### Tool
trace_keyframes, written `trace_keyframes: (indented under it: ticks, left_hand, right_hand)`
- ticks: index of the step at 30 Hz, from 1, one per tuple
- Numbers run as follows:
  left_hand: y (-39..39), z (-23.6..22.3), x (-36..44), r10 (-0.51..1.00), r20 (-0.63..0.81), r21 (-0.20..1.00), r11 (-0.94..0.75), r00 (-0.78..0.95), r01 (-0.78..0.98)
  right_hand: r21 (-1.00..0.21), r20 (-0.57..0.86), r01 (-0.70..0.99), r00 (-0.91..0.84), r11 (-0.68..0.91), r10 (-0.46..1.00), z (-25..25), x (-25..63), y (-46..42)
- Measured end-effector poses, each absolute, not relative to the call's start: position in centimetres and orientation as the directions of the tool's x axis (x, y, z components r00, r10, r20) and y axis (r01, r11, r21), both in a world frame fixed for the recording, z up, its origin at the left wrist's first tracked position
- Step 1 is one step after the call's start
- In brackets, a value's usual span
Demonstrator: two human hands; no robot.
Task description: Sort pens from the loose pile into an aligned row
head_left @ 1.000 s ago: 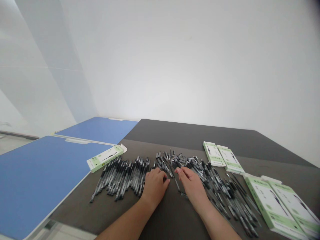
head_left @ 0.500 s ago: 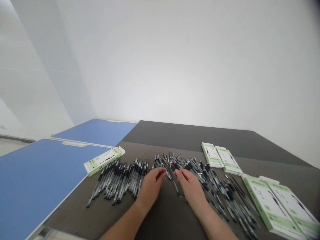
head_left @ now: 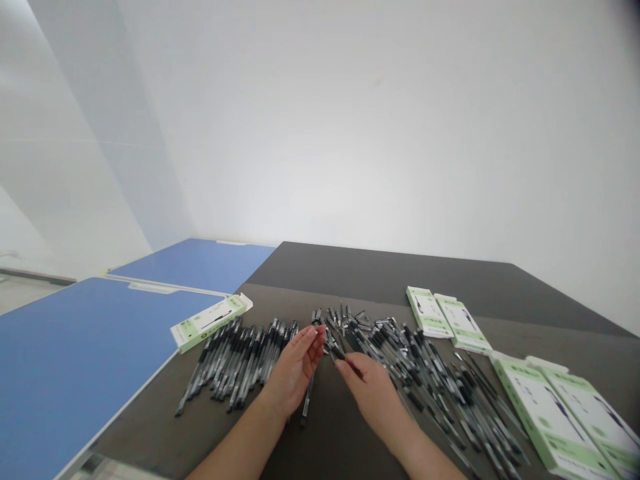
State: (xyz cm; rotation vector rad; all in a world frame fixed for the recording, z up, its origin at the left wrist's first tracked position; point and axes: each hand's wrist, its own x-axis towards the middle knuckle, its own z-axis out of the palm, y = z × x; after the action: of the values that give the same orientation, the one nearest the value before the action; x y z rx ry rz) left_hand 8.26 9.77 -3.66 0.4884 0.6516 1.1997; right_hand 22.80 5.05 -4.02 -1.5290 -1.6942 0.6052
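My left hand [head_left: 293, 370] is raised on its edge over the dark table [head_left: 360, 273], fingers stretched forward and together. A black pen [head_left: 305, 403] sticks out down from under its palm, apparently held there. My right hand [head_left: 369, 388] is closed in a pinch on another black pen [head_left: 334, 349], which points toward the left fingertips. Both hands hover in the gap between a row of black pens [head_left: 235, 360] on the left and a loose pile of black pens [head_left: 425, 373] on the right.
Green-and-white pen boxes lie around the pens: one [head_left: 209, 322] at the left, two [head_left: 440, 317] at the back right, two larger ones [head_left: 560, 413] at the near right. A blue table [head_left: 75, 353] adjoins the dark table's left edge. White walls stand behind.
Both hands have lifted off the table. The right hand has picked a pen from the pile, and a pen now shows beneath the left palm.
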Motion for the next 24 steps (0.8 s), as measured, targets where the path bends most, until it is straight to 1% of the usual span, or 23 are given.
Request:
trace_keyframes:
  ticks: [4, 8, 10, 12, 15, 17, 18, 20, 22, 23, 24]
  left_hand:
    - [9.7, -3.7, 8.2, 0.947, -0.201, 0.633, 0.321, 0.251, -0.704]
    - [9.3, -3.7, 8.5, 0.947, -0.176, 0.668, 0.315, 0.268, -0.675]
    - [9.1, -3.7, 8.7, 0.947, -0.156, 0.718, 0.304, 0.28, -0.626]
    - [8.9, -3.8, 8.9, 0.954, -0.129, 0.8, 0.261, 0.269, -0.54]
    - [8.8, -3.9, 9.0, 0.97, -0.094, 0.903, 0.177, 0.223, -0.391]
    - [8.8, -3.9, 8.9, 0.974, -0.073, 0.924, 0.148, 0.216, -0.353]
    - [8.8, -3.8, 8.9, 0.973, -0.061, 0.926, 0.139, 0.224, -0.352]
    - [8.8, -3.6, 8.7, 0.965, -0.029, 0.926, 0.125, 0.261, -0.356]
    - [8.7, -3.4, 8.6, 0.952, -0.006, 0.927, 0.119, 0.305, -0.355]
    - [8.7, -3.3, 8.5, 0.947, 0.002, 0.928, 0.118, 0.322, -0.354]
    - [8.6, -3.2, 8.5, 0.944, 0.008, 0.929, 0.116, 0.331, -0.353]
  right_hand:
    - [-0.742, 0.223, 0.648, 0.001, 0.169, 0.975, -4.3, 22.7, 5.1]
    - [-0.728, 0.23, 0.663, -0.004, 0.175, 0.973, -4.5, 22.8, 5.1]
    - [-0.724, 0.237, 0.665, -0.006, 0.18, 0.972, -4.5, 22.9, 5.1]
    - [-0.738, 0.242, 0.649, -0.001, 0.185, 0.97, -4.4, 22.9, 5.1]
    - [-0.791, 0.244, 0.586, 0.036, 0.178, 0.969, -4.2, 22.9, 5.2]
    - [-0.865, 0.209, 0.478, 0.063, 0.154, 0.976, -4.0, 22.7, 5.1]
    - [-0.914, 0.165, 0.384, 0.056, 0.131, 0.985, -3.9, 22.6, 5.0]
    - [-0.991, 0.034, 0.131, -0.034, 0.038, 0.999, -3.7, 22.4, 4.7]
    - [-0.993, -0.056, -0.098, -0.158, -0.072, 0.986, -3.6, 22.1, 4.4]
    - [-0.98, -0.075, -0.169, -0.196, -0.109, 0.978, -3.5, 22.1, 4.3]
    - [-0.971, -0.079, -0.205, -0.209, -0.123, 0.975, -3.5, 22.0, 4.2]
